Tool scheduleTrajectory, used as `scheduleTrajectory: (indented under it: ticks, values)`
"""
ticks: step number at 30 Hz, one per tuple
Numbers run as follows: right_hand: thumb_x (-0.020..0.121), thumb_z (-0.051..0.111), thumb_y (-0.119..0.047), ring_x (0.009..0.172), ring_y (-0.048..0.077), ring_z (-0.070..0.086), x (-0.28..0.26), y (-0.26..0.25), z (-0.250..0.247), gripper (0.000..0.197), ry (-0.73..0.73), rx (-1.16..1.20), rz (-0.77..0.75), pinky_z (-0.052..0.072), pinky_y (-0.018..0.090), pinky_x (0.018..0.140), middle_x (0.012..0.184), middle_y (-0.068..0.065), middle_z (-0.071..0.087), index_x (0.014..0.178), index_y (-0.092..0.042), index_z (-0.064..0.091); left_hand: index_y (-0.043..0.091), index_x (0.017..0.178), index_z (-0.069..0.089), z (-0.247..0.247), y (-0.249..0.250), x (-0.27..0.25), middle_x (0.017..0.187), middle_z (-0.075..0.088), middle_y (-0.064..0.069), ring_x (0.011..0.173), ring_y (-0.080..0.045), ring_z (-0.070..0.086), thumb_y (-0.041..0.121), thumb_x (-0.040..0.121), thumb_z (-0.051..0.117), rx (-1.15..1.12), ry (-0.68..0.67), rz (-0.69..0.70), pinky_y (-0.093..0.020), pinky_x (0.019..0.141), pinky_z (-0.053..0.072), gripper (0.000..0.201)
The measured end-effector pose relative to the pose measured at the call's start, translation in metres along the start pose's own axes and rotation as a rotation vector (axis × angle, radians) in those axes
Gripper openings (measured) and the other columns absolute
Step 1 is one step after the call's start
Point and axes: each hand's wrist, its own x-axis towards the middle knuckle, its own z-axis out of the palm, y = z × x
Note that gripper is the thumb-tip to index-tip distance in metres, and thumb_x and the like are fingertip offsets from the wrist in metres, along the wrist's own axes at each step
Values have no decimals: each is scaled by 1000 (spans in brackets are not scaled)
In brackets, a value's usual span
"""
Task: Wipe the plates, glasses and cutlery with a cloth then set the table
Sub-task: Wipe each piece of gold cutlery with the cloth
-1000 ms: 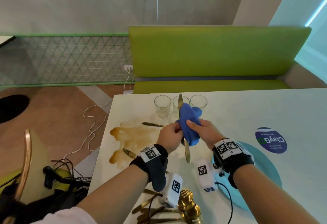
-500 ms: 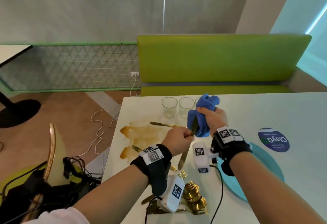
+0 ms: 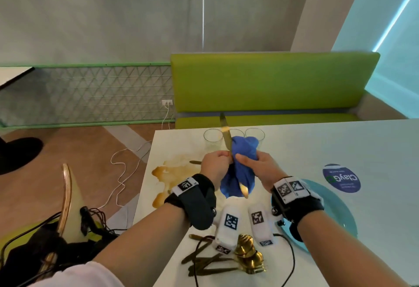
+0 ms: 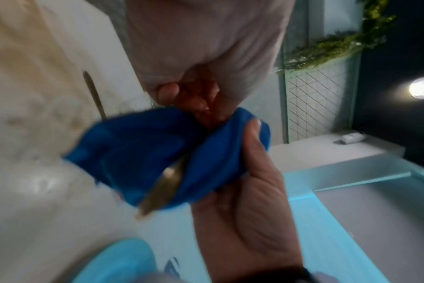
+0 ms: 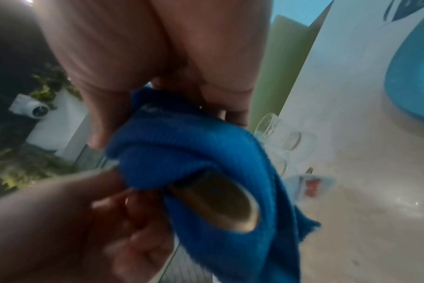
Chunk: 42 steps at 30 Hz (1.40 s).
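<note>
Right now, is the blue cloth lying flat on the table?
No, the right hand holds the blue cloth bunched around the gold knife above the table, while the left hand grips the knife.

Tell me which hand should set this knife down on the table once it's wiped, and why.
Left, probably. The left hand already grips the gold knife directly at mid-length, while the right hand is wrapped around the blue cloth covering the knife. The right would have to release the cloth first.
</note>
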Motion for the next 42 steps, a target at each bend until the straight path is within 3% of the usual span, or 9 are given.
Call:
scheduleTrajectory:
  ticks: [3,6,14,17,20,24,27,30,42]
  values:
    - [81,70,-25,94,36,65,2,3,11,29,-10,-133,-8,52,48,90,98,25,69,91,1,65,9,69,61,-2,2,-1,52,60,2,46,-7,55,-2,88,49,-107,30,-33,-14,40,43,24]
    - [80,70,-27,92,34,66,4,4,20,35,-17,-196,-4,53,44,88,95,22,69,98,3,65,11,69,60,-5,5,-2,60,55,-1,52,-13,47,0,89,49,-135,66,-40,-10,32,35,26]
    - [83,66,-24,83,21,57,1,-2,33,30,-148,-416,-32,47,28,76,87,8,60,101,-1,62,-6,116,61,-29,5,12,128,58,-20,106,-23,53,8,90,58,-222,239,-65,-29,80,36,30]
    - [81,67,-24,84,21,57,1,3,31,19,-231,-539,-10,46,29,77,84,6,60,89,-7,64,-4,117,61,-43,-2,18,129,57,-20,113,-29,53,12,92,58,-224,315,-59,-34,93,40,30]
    - [78,68,-19,81,17,51,1,12,19,21,-266,-614,85,38,23,72,77,0,56,65,-23,52,5,108,64,-75,-12,30,110,62,-16,100,-23,52,16,91,60,-75,374,27,-30,88,39,21]
    - [76,71,-22,81,17,50,12,21,-1,26,-63,-527,164,39,23,72,88,3,57,63,-26,49,15,91,65,-115,-37,32,88,60,0,91,-21,55,21,89,63,630,59,109,-27,82,41,7]
    - [75,72,-28,81,17,51,22,20,-7,25,25,-489,163,41,22,65,87,2,58,63,-26,50,12,107,67,-113,-67,25,103,65,-5,102,-22,59,24,89,62,1064,-307,29,-23,81,38,23]
    - [75,71,-31,80,17,52,30,19,-5,24,43,-466,152,38,16,57,87,2,59,63,-26,51,11,115,64,-99,-96,13,117,65,-6,97,-14,56,24,90,60,1172,-528,-10,-20,84,37,29]
    - [77,72,-34,62,5,47,35,34,7,24,-1,-425,149,37,12,55,69,-10,53,66,-28,51,15,103,68,-64,-162,3,108,69,-4,100,-22,63,25,81,70,1253,-440,25,-29,85,48,24]
